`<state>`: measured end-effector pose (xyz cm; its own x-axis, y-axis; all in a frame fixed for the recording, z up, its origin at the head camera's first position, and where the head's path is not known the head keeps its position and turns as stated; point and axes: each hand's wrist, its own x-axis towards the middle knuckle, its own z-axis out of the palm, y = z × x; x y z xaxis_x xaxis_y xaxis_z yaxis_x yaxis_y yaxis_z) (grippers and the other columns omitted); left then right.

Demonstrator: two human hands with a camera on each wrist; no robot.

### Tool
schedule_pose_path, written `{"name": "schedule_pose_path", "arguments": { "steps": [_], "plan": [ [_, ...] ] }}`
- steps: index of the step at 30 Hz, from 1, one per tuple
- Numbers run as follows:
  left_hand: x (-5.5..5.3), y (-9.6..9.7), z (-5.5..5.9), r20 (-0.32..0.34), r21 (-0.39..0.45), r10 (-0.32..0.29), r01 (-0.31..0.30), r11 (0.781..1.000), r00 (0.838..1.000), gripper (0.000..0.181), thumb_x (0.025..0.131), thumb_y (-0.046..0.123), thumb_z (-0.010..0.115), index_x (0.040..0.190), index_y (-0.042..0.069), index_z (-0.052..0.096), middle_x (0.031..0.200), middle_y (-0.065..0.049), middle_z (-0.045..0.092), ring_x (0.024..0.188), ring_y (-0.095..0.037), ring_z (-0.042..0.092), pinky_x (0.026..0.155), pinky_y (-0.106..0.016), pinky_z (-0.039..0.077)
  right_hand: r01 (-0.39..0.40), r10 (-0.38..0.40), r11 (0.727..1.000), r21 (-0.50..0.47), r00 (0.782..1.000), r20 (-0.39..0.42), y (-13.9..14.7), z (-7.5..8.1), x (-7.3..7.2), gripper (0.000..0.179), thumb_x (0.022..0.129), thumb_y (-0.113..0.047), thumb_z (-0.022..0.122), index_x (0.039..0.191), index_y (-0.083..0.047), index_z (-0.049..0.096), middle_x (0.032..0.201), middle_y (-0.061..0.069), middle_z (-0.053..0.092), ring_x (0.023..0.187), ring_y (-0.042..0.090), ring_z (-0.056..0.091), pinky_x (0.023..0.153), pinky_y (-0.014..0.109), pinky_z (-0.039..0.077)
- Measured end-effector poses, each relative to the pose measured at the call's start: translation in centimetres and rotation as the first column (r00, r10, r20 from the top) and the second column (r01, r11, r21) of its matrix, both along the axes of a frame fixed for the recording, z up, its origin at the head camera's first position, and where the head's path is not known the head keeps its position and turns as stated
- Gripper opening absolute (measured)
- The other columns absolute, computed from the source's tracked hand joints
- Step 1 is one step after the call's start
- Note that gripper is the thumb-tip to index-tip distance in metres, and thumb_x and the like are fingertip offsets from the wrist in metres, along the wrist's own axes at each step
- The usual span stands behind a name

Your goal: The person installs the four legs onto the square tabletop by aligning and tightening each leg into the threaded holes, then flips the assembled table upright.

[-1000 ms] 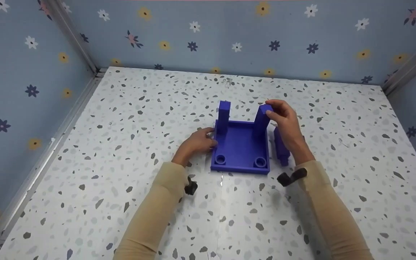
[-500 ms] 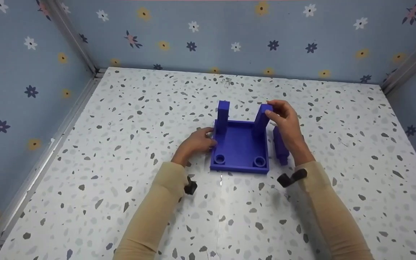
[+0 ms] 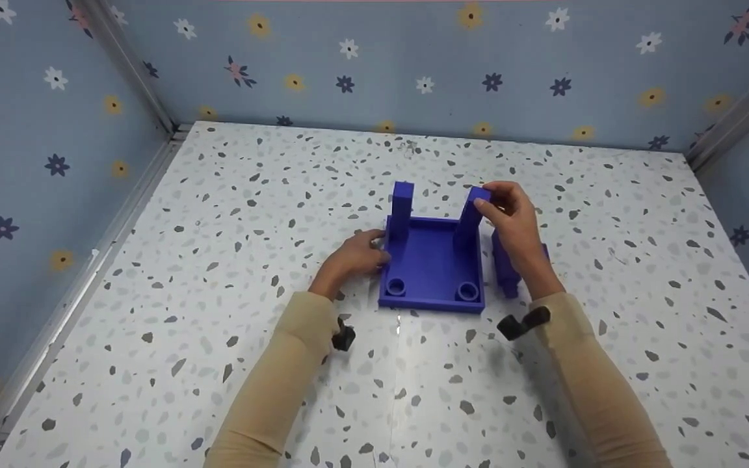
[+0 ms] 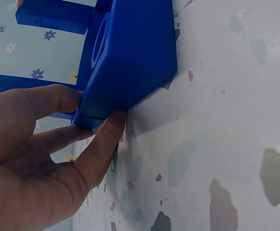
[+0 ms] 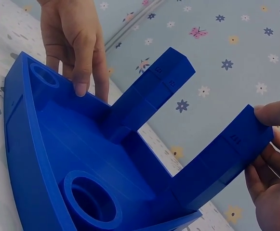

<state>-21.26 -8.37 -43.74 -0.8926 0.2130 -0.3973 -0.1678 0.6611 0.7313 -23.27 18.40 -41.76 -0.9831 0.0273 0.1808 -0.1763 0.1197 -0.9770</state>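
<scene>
A blue-purple square panel with a raised rim (image 3: 433, 266), like an upturned small tabletop, lies on the table. Round sockets (image 5: 114, 211) show in its two near corners. One square leg (image 3: 402, 211) stands upright in the far left corner. At the far right corner, another square leg (image 3: 470, 218) leans slightly outward; whether it is fully seated cannot be seen. My right hand (image 3: 516, 221) pinches this leg's top between thumb and fingers. My left hand (image 3: 356, 255) grips the panel's left side, thumb on the rim and fingers against the outer wall and lower edge.
A loose leg with a narrower peg end (image 3: 506, 266) lies right of the panel, under my right forearm. Another purple piece (image 3: 545, 249) peeks out beyond my wrist, mostly hidden. Flower-patterned walls (image 3: 413, 65) bound the speckled table (image 3: 251, 208) at the back and sides.
My right hand and the top of the held leg have shifted slightly left. More of the purple piece beyond my right wrist shows. The left hand and panel stay nearly still.
</scene>
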Motion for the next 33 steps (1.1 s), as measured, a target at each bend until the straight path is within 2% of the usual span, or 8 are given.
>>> {"name": "schedule_pose_path", "arguments": {
  "steps": [4,14,18,23,29,33],
  "plan": [
    [0.0,0.0,0.01,0.007,0.001,0.006,-0.006,1.0,1.0,0.067,0.083,0.018,0.056,0.148,0.014,0.037,0.143,-0.013,0.046,0.124,-0.026,0.046,0.108,-0.042,0.035,0.014,-0.014,1.0,0.014,1.0,0.001,-0.13,0.04,0.13,0.039,0.087,-0.017,0.069,0.12,0.0,0.055,0.108,0.003,0.057,0.1,0.015,0.055,0.08,0.023,0.046],
    [-0.1,0.02,0.01,0.005,0.01,0.001,-0.001,1.0,1.0,0.066,0.084,0.017,0.056,0.147,0.012,0.037,0.136,-0.014,0.051,0.116,-0.027,0.051,0.102,-0.04,0.041,0.023,-0.023,1.0,-0.008,1.0,-0.021,-0.15,0.05,0.17,0.041,0.086,-0.013,0.07,0.119,0.004,0.054,0.109,0.006,0.057,0.102,0.016,0.055,0.086,0.023,0.047],
    [-0.18,0.02,-0.25,-0.003,0.006,-0.011,0.011,1.0,1.0,0.065,0.085,0.016,0.055,0.147,0.011,0.037,0.132,-0.015,0.054,0.113,-0.027,0.053,0.1,-0.04,0.042,0.026,-0.026,1.0,-0.003,1.0,-0.015,-0.07,-0.01,0.17,0.036,0.09,-0.019,0.065,0.119,0.0,0.055,0.109,0.003,0.057,0.103,0.014,0.055,0.088,0.025,0.045],
    [-0.26,-0.02,-0.38,-0.02,-0.006,-0.026,0.026,1.0,0.999,0.065,0.085,0.017,0.056,0.147,0.01,0.037,0.131,-0.017,0.055,0.114,-0.027,0.053,0.101,-0.04,0.042,0.001,-0.002,0.997,-0.078,1.0,-0.021,0.06,0.23,0.05,0.027,0.096,-0.013,0.053,0.119,0.0,0.055,0.114,0.007,0.057,0.107,0.014,0.054,0.096,0.029,0.042],
    [-0.18,0.0,-0.2,-0.006,0.012,-0.022,0.023,1.0,1.0,0.066,0.085,0.017,0.057,0.147,0.01,0.036,0.13,-0.017,0.055,0.112,-0.028,0.055,0.099,-0.04,0.044,-0.016,0.017,0.991,-0.136,1.0,0.007,0.28,0.4,-0.3,0.028,0.094,-0.006,0.052,0.12,0.004,0.054,0.111,0.006,0.058,0.105,0.016,0.055,0.095,0.029,0.044],
    [-0.23,-0.04,-0.17,0.004,0.014,-0.017,0.017,1.0,1.0,0.066,0.086,0.018,0.058,0.148,0.011,0.036,0.131,-0.017,0.055,0.115,-0.028,0.054,0.102,-0.041,0.042,-0.062,0.068,0.985,-0.163,0.997,0.032,0.34,0.54,-0.62,0.032,0.093,-0.002,0.048,0.123,0.007,0.053,0.114,0.006,0.059,0.106,0.016,0.056,0.097,0.029,0.044]
  ]
}}
